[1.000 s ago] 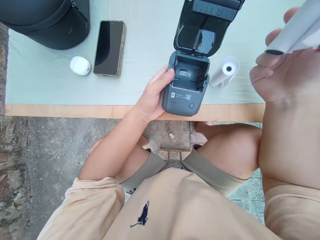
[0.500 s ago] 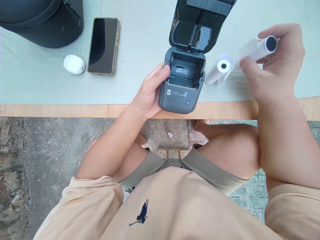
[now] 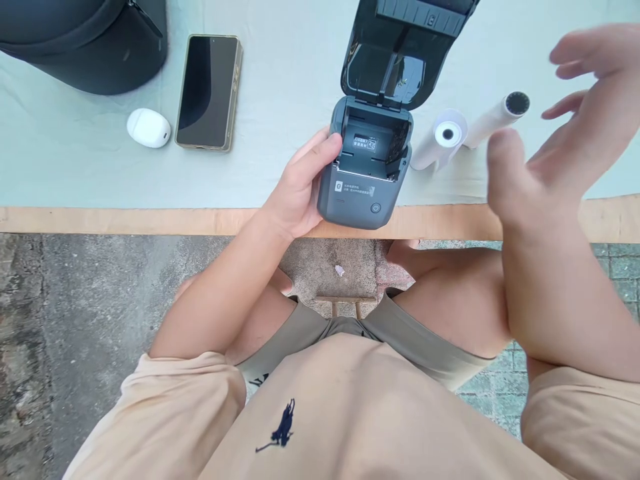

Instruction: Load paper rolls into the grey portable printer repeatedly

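Plainly, from the head view, the left hand (image 3: 303, 183) has the work steadied: its fingers and thumb close around the left side of a dark grey, rounded plastic device (image 3: 356, 203), near the table's bare wooden edge (image 3: 125, 220). Gripped from the side like that, I'd say, the hand keeps clear of the opening. Beyond the fingers, the glossy black hinged plastic lid (image 3: 387, 50) is tipped back, which leaves the hollow compartment (image 3: 367, 140) facing the person, with no roll inside.

Across the device, the right hand (image 3: 563, 160) hangs with fingers spread and thumb well apart, somewhat blurred, and seems to hold nothing. Just left of its thumb is a slim white paper roll with a dark round end (image 3: 493, 121); next along, between it and the device, comes a thicker white paper roll with a pale core (image 3: 433, 147). Both appear to stand on end, probably so they're easy to pick up; whether they touch, I cannot tell.

Well left of the left hand lie a black-screened phone with a gold-toned rim (image 3: 205, 93) and a glossy white rounded case (image 3: 149, 128), presumably set aside to leave elbow room.
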`<control>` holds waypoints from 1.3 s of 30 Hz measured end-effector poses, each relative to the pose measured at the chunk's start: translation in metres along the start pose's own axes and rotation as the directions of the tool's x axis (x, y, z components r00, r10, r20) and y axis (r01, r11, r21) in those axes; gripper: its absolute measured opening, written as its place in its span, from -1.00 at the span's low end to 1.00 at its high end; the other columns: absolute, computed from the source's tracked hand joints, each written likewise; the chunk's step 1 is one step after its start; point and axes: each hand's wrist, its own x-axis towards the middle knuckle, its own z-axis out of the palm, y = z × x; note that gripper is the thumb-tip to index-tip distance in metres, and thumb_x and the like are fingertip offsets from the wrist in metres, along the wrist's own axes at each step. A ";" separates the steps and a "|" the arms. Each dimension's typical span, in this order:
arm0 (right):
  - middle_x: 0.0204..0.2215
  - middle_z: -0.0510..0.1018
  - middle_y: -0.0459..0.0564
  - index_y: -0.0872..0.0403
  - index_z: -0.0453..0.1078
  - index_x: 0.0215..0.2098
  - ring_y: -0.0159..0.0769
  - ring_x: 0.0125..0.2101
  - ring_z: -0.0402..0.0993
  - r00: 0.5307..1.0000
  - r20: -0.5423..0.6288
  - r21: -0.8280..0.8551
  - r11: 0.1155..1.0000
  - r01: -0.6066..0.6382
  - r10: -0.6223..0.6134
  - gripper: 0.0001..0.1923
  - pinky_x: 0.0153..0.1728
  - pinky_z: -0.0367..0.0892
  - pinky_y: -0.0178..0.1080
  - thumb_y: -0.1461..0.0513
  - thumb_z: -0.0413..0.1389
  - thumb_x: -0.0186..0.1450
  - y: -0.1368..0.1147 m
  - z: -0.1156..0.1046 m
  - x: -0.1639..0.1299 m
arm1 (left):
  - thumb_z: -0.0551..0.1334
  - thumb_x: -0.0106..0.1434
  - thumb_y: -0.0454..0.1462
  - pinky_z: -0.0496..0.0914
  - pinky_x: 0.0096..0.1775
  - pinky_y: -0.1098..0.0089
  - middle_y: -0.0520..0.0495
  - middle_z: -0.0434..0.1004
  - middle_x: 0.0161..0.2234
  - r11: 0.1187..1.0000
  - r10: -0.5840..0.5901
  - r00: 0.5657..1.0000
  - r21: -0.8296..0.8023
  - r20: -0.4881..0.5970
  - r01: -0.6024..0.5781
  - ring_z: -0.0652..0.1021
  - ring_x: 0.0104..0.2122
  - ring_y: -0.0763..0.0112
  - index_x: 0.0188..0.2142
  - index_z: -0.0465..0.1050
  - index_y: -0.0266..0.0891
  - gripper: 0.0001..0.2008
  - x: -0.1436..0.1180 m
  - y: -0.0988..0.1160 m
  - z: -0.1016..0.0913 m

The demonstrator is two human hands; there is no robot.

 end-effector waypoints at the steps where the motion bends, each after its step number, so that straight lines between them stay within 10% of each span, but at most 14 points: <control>1: 0.09 0.51 0.11 -0.17 0.33 0.26 0.11 0.11 0.49 0.999 0.039 0.003 1.000 0.019 -0.019 -0.40 -0.17 0.43 0.02 0.04 0.12 0.24 -0.009 0.001 0.000 | 0.03 0.58 -0.24 0.61 0.07 0.29 -0.10 0.72 -0.14 1.000 -0.001 1.000 0.002 -0.003 0.001 0.74 0.01 0.23 -0.04 0.57 -0.25 -0.68 0.000 0.000 0.000; 8: 0.33 0.41 0.19 -0.14 0.15 0.37 0.14 0.28 0.42 0.867 0.423 -0.077 0.964 -0.256 0.264 -0.16 0.20 0.45 0.22 0.20 0.31 0.17 -0.028 0.017 -0.002 | 0.08 0.57 -0.23 0.61 0.14 0.26 -0.07 0.76 -0.11 1.000 -0.001 1.000 0.005 -0.004 0.001 0.70 0.09 0.22 -0.07 0.60 -0.19 -0.71 -0.001 0.000 -0.001; 16: -0.09 0.62 0.05 -0.11 0.25 0.25 0.00 -0.12 0.63 0.813 0.392 -0.161 0.902 -0.400 0.430 -0.29 -0.03 0.52 0.09 0.22 0.26 0.15 -0.032 0.006 0.007 | 0.04 0.58 -0.22 0.62 0.03 0.30 -0.08 0.73 -0.13 1.000 -0.003 1.000 0.013 0.004 0.003 0.71 0.09 0.15 -0.03 0.57 -0.24 -0.68 0.000 -0.001 -0.004; 22: -0.14 0.60 0.08 -0.09 0.38 -0.02 0.01 -0.06 0.52 0.846 0.385 -0.175 0.929 -0.326 0.369 -0.59 -0.03 0.46 0.03 0.17 0.28 0.17 -0.023 0.015 0.001 | 0.01 0.59 -0.21 0.59 0.07 0.26 -0.11 0.71 -0.12 0.999 0.000 1.000 0.051 0.030 -0.002 0.67 0.12 0.15 -0.05 0.58 -0.19 -0.65 0.000 0.000 -0.004; 33: -0.35 0.52 -0.16 -0.15 0.20 0.13 -0.16 -0.42 0.50 0.702 0.401 -0.209 0.805 -0.555 0.589 -0.22 -0.27 0.39 -0.05 0.27 0.38 -0.01 -0.040 0.009 0.010 | 0.06 0.57 -0.24 0.59 -0.04 0.36 -0.05 0.67 -0.19 0.999 0.024 1.000 0.030 0.019 -0.024 0.71 -0.08 0.29 -0.06 0.54 -0.21 -0.74 0.000 -0.001 -0.002; 39: -0.54 0.39 -0.29 -0.09 0.16 0.26 -0.27 -0.53 0.36 0.697 0.452 -0.227 0.827 -0.515 0.558 -0.12 -0.35 0.32 -0.12 0.37 0.20 -0.03 -0.037 0.004 0.006 | 0.12 0.54 -0.24 0.57 -0.11 0.36 -0.09 0.63 -0.21 1.000 0.022 0.999 -0.015 0.042 -0.021 0.65 -0.18 0.32 -0.11 0.52 -0.21 -0.80 0.001 -0.001 -0.003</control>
